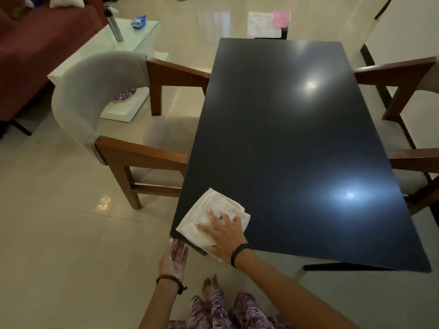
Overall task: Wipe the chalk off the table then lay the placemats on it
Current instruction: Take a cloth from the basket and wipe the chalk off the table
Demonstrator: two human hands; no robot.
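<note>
A dark glossy table (285, 143) fills the middle of the view; I see no chalk marks on its surface. A folded cream cloth (209, 210) lies on the table's near left corner. My right hand (223, 236) presses flat on the cloth with fingers spread. My left hand (173, 260) is held palm up, fingers straight, just below that corner's edge. Pale folded placemats (261, 27) lie on a seat past the table's far end.
A chair (123, 143) with a grey padded back stands at the table's left side. Another chair (408, 91) stands on the right. A pink box (281, 18) sits by the placemats. A white side table (133, 39) carries a steel bottle (115, 24).
</note>
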